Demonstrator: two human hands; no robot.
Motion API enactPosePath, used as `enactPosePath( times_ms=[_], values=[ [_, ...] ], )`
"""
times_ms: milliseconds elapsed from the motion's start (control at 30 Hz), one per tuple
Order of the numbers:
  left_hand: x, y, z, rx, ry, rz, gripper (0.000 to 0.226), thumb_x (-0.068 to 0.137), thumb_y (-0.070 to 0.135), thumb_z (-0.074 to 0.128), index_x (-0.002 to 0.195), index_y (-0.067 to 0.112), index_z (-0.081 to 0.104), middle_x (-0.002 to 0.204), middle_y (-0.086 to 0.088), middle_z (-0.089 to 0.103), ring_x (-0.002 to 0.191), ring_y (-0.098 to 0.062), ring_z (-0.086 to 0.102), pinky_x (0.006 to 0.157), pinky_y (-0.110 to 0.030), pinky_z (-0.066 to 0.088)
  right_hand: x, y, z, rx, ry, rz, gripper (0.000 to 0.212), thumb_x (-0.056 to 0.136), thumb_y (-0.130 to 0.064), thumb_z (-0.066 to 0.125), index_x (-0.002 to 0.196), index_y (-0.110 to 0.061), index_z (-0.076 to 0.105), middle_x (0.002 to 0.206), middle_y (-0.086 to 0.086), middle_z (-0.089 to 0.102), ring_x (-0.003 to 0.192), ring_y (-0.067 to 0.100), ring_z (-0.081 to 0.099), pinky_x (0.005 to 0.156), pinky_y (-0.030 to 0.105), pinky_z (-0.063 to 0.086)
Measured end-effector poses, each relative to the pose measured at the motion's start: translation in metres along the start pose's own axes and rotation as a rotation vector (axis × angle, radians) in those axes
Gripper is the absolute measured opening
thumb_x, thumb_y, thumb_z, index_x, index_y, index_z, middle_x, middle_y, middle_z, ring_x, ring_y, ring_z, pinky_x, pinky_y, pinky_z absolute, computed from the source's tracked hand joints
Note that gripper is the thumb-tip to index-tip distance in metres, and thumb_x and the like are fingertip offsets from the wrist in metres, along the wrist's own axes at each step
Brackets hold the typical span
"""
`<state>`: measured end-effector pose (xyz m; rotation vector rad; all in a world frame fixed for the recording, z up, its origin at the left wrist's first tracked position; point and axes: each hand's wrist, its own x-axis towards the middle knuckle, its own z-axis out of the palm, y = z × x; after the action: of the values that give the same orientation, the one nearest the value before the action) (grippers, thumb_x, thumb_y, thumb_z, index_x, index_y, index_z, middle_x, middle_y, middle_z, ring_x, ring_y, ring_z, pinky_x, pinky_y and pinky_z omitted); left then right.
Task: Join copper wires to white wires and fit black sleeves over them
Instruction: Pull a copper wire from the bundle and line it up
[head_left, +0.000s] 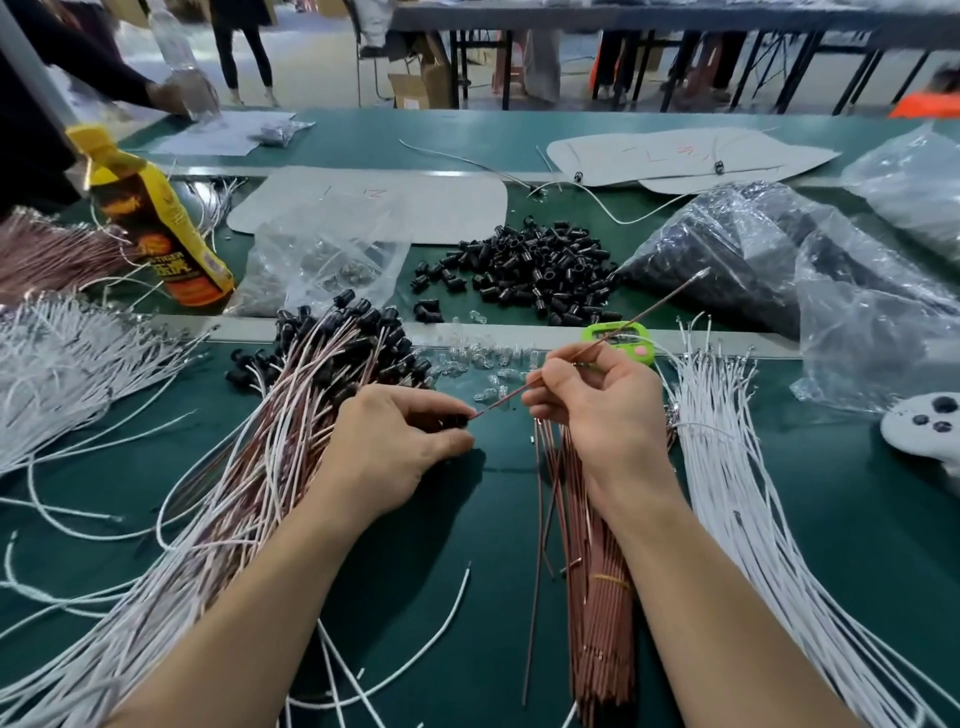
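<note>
- Nearest to the person, a tied bundle of straight copper-coloured wires lies on the green table mat, partly under the right forearm. The wires look thin, stiff and smooth, and a yellow band goes around them.
- Just beside this bundle, on its right, lies a fan of thin white insulated wires. They look soft and easy to bend.
- On the left is a large heap of finished wire pairs, copper and white together, with black caps at the far ends.
- The left hand pinches a small black plastic sleeve between the thumb and the curled fingers. The sleeve is short, dull and seems tube-shaped.
- The right hand pinches a single copper-coloured wire between thumb and forefinger, and its other fingers are loosely curled. The wire is tilted: its near end touches the sleeve and its far end stands in the air above the table.
- The step in hand seems to be threading this wire into the sleeve. Whether a white wire is already joined to it cannot be told.
- The next move probably calls for fine aim. The right hand should push the wire along its own line while the left hand keeps the sleeve steady, because such a thin wire may bend or miss the hole.
- Farther away lies a loose pile of black sleeves, and to its right are crinkled clear plastic bags.
</note>
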<state>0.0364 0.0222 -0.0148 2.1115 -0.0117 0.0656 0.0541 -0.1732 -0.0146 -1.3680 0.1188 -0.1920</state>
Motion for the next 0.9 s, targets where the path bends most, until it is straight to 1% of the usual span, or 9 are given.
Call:
enactPosePath(
  times_ms=[100, 200, 367, 567, 733, 900],
  values=[
    [-0.0003, 0.0014, -0.0003, -0.006, 0.007, 0.016, 0.028, 0.07, 0.026, 0.092, 0.086, 0.046, 0.081, 0.072, 0.019, 0.075, 0.066, 0.002, 0.069, 0.066, -0.017, 0.052, 0.0001, 0.0011, 0.0002, -0.015, 0.01, -0.013, 0.012, 0.096, 0.003, 0.066, 0.09, -0.007, 0.068, 0.074, 0.01, 0.076, 0.064, 0.024, 0.075, 0.057, 0.025, 0.058],
    [-0.0014, 0.0034, 0.0005, 0.029, 0.018, 0.039, 0.029, 0.069, 0.03, 0.092, 0.085, 0.049, 0.079, 0.074, 0.025, 0.074, 0.069, 0.007, 0.068, 0.066, -0.01, 0.049, -0.0001, 0.0021, 0.0016, -0.013, 0.003, -0.01, 0.009, 0.096, 0.003, 0.066, 0.09, -0.004, 0.067, 0.072, 0.01, 0.075, 0.063, 0.025, 0.075, 0.056, 0.025, 0.059],
    [-0.0004, 0.0013, 0.0013, 0.072, 0.067, 0.067, 0.023, 0.07, 0.027, 0.092, 0.086, 0.041, 0.082, 0.078, 0.03, 0.072, 0.076, 0.01, 0.066, 0.07, -0.003, 0.043, 0.002, 0.0005, -0.0013, 0.009, 0.038, -0.002, 0.014, 0.097, 0.003, 0.065, 0.086, -0.007, 0.066, 0.073, 0.013, 0.075, 0.059, 0.024, 0.073, 0.054, 0.026, 0.057],
    [-0.0002, 0.0014, 0.0026, 0.056, 0.045, 0.091, 0.022, 0.071, 0.027, 0.091, 0.087, 0.04, 0.082, 0.079, 0.027, 0.073, 0.075, 0.009, 0.067, 0.069, -0.004, 0.042, 0.0008, 0.0016, 0.0007, 0.016, 0.0, 0.01, 0.01, 0.097, 0.003, 0.065, 0.089, -0.002, 0.065, 0.071, 0.01, 0.075, 0.06, 0.024, 0.074, 0.054, 0.025, 0.058],
    [-0.0003, 0.0008, 0.005, 0.04, 0.051, 0.085, 0.022, 0.071, 0.028, 0.092, 0.088, 0.039, 0.082, 0.078, 0.026, 0.073, 0.074, 0.01, 0.067, 0.066, -0.001, 0.04, -0.0004, 0.0004, 0.001, 0.032, -0.03, 0.035, 0.006, 0.097, 0.002, 0.065, 0.095, 0.007, 0.066, 0.073, 0.013, 0.076, 0.063, 0.023, 0.075, 0.056, 0.024, 0.059],
    [-0.0017, 0.0029, 0.0068, -0.01, 0.053, 0.087, 0.023, 0.072, 0.025, 0.091, 0.087, 0.039, 0.082, 0.079, 0.025, 0.074, 0.074, 0.009, 0.067, 0.068, -0.003, 0.042, -0.0058, -0.0018, 0.0036, 0.013, -0.077, 0.047, 0.008, 0.095, 0.002, 0.069, 0.087, 0.0, 0.068, 0.074, 0.016, 0.076, 0.068, 0.029, 0.077, 0.059, 0.027, 0.06]
  ],
)
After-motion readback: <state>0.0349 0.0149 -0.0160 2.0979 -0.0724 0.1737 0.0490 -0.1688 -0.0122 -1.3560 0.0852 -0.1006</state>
